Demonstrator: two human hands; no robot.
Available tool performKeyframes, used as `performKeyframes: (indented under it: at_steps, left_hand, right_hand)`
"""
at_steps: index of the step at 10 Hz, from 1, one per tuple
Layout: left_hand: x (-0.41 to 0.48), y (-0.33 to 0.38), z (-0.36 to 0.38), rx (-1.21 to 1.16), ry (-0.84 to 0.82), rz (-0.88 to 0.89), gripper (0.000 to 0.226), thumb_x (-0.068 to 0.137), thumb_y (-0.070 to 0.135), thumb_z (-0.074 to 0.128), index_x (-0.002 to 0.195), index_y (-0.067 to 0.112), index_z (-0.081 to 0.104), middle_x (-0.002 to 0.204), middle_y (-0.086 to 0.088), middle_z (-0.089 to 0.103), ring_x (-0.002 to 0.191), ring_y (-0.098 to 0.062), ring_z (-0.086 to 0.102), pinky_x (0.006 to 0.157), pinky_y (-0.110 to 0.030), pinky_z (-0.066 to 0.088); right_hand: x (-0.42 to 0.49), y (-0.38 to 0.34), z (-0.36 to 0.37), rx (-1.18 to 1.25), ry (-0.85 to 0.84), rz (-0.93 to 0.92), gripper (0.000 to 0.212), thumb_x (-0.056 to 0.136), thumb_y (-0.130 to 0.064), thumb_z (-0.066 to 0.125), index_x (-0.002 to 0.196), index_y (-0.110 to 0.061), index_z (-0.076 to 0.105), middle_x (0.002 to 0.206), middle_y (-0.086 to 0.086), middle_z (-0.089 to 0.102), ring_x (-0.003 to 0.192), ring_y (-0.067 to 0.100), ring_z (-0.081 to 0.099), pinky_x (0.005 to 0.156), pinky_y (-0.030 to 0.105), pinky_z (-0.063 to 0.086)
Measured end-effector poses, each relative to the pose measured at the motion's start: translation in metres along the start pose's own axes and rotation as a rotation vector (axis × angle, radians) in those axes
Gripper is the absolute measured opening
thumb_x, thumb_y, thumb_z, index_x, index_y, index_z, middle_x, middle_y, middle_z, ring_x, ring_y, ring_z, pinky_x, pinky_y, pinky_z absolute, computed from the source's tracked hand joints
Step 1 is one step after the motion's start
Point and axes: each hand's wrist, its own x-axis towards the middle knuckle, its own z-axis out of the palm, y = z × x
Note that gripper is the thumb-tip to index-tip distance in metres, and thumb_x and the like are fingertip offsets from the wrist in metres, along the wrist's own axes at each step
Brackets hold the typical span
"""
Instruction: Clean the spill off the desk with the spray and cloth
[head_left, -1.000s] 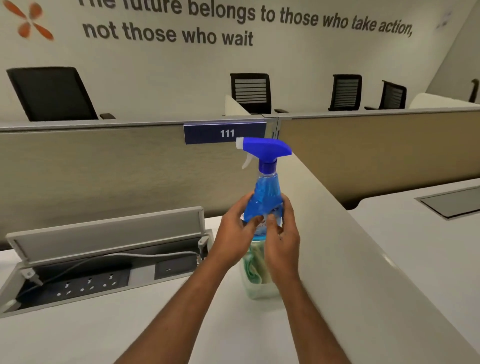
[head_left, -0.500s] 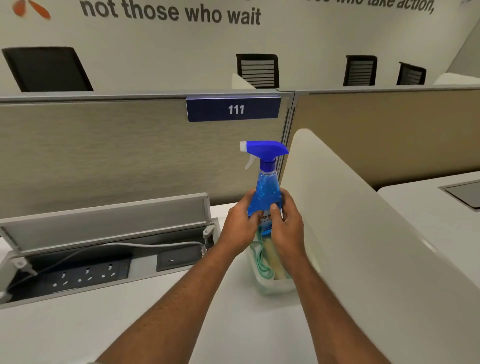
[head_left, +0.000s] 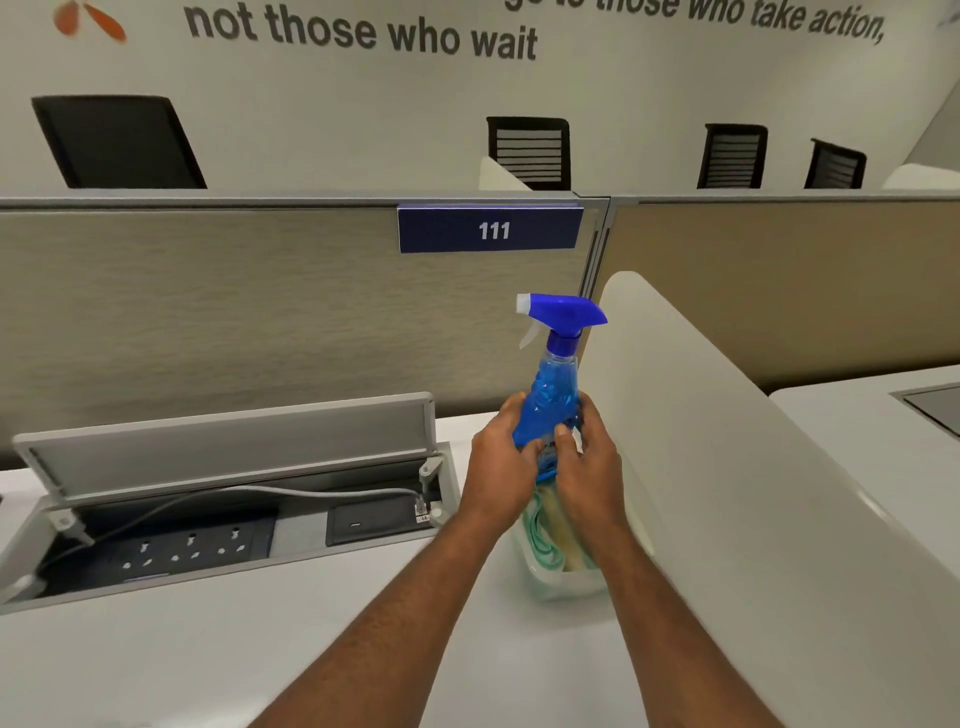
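A blue spray bottle with a blue trigger head stands upright, its nozzle pointing left. Both hands wrap its lower body: my left hand from the left, my right hand from the right. Its base is hidden behind my fingers, over a small clear plastic tub on the white desk. Folded cloths, green and cream, sit inside the tub. No spill shows on the desk from here.
An open cable tray with sockets, a grey cable and a raised lid lies left of the tub. A white side divider rises just right of my hands. A beige partition labelled 111 stands behind.
Both hands stay on the bottle, which sits slightly lower over the tub than a second ago. My head has tilted and shifted, so the partition and divider appear in different places.
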Motion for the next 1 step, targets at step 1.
performKeyframes:
  at_steps: [1]
  left_hand:
    - [-0.0080,0.0110,-0.0068,-0.019,-0.001,-0.043,0.060,0.097,0.003,0.059,0.152,0.019,0.042,0.146,0.015,0.054,0.125,-0.021,0.064,0.110,-0.039,0.050]
  right_hand:
    - [-0.0044,-0.0146,0.0007,-0.047,0.061,0.024,0.049,0.104,-0.019,0.047,0.152,-0.021,0.036,0.145,0.001,0.054,0.127,0.019,0.057,0.097,0.024,0.048]
